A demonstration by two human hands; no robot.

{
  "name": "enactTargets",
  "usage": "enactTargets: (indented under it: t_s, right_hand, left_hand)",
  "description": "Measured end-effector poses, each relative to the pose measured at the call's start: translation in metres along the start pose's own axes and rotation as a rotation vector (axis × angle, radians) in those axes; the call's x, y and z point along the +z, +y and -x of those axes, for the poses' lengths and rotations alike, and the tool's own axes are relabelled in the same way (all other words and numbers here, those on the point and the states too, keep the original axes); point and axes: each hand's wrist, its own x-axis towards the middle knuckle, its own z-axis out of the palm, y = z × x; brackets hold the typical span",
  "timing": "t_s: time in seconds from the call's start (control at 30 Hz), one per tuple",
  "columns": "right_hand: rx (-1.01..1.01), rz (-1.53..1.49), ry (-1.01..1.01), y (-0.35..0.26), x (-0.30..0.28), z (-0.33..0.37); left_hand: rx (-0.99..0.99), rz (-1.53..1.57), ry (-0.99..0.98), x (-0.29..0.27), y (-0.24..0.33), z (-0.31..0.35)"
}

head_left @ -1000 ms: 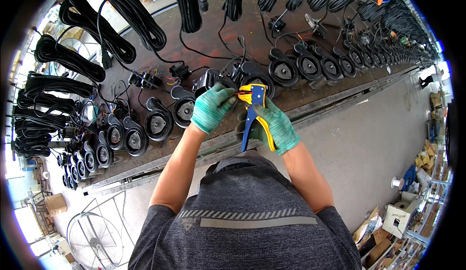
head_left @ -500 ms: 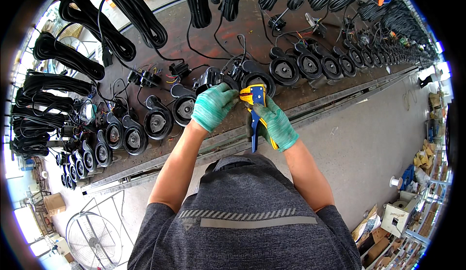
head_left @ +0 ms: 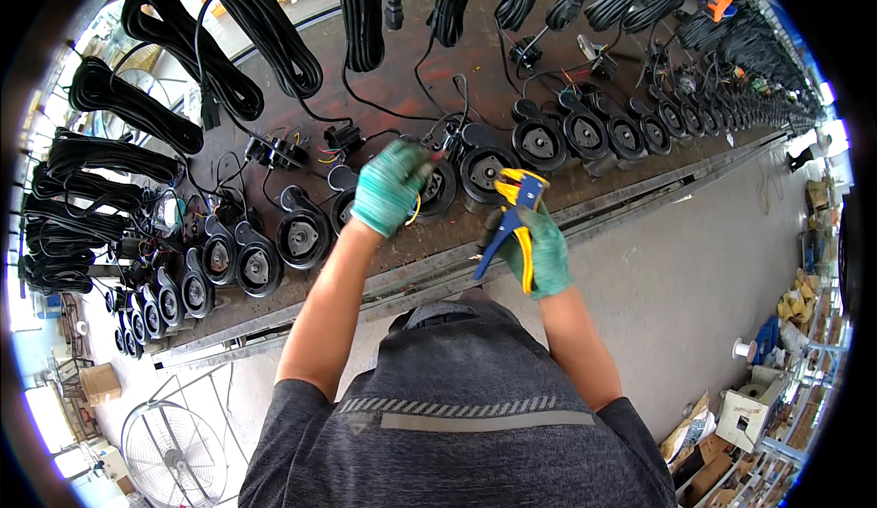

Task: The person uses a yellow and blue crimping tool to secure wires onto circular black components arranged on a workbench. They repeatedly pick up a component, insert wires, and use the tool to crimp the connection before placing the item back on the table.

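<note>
My left hand (head_left: 388,190), in a green knit glove, is closed over thin coloured wires; a yellow wire (head_left: 417,209) sticks out below its fingers, which are slightly blurred. Beneath and beside that hand sits a round black motor-like unit (head_left: 441,190) with a cable running from it. A blue and yellow wire stripper (head_left: 523,199) is gripped in my right hand (head_left: 548,254), also gloved. Its yellow jaws point up and left, apart from the wires, in front of another round black unit (head_left: 484,175).
More round black units (head_left: 304,236) line the near edge of the brown workbench (head_left: 402,97), several on each side. Coiled black cables (head_left: 364,24) hang over its far edge. A large fan (head_left: 174,453) stands at lower left, and a white box (head_left: 749,410) at lower right.
The wire stripper has moved right and slightly down, away from my left hand, with my right hand round it. My left hand has shifted a little left and down.
</note>
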Motion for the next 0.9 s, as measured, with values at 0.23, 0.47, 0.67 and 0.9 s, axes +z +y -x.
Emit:
enactTargets:
  t_s: [0.23,0.47,0.67,0.9]
  right_hand:
    - [-0.068,0.025,0.337,0.005,-0.084,0.031]
    - [-0.119,-0.085,0.444,0.003,-0.13,0.081]
    - [-0.102,-0.033,0.555,0.002,-0.134,0.101]
    - [-0.098,-0.108,0.577,0.006,-0.126,0.099]
  left_hand:
    - [-0.119,-0.247,0.067,-0.04,-0.094,-0.075]
    - [-0.301,-0.636,-0.473,0.016,-0.08,-0.119]
    - [-0.406,-0.064,-0.848,0.146,-0.155,-0.143]
    - [-0.609,-0.067,-0.502,0.172,-0.183,-0.131]
